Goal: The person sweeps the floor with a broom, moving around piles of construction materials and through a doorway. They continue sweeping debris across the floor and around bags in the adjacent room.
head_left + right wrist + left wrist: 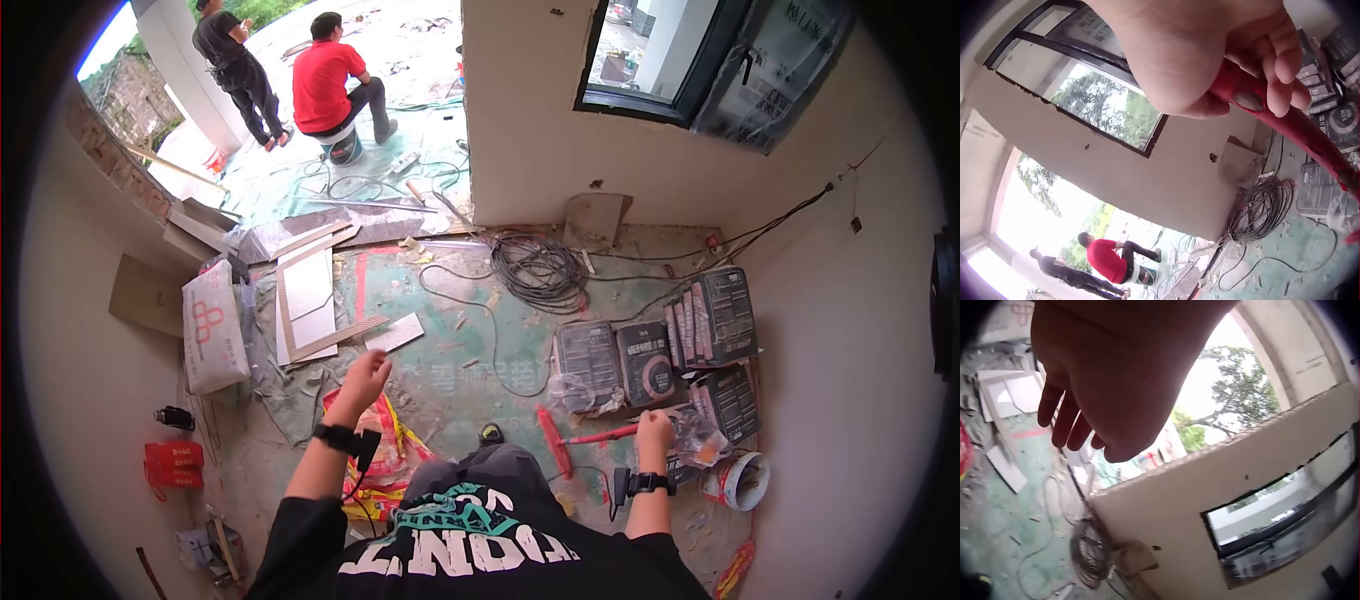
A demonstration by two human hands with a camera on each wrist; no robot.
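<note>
My right hand (655, 432) grips the handle of a red T-headed tool (600, 436), with the handle pointing left and its long crosswise head (553, 442) over the floor near my foot. In the right wrist view the red handle (1300, 134) passes between the thumb and the curled fingers (1285, 65); a dark patch shows on it. Out at the left, my left hand (367, 378) is in the air with relaxed fingers and holds nothing. Its loosely bent fingers (1066, 428) hang down in the left wrist view. Below it lie red and yellow bags (375, 450).
Stacked dark packages (650, 360) stand at the right, beside a white bucket (748, 482). Coiled cable (540, 272) lies ahead on the floor. White boards (308, 290) and a white sack (214, 335) are at the left. Outside, one person (325, 80) sits and another (235, 65) stands.
</note>
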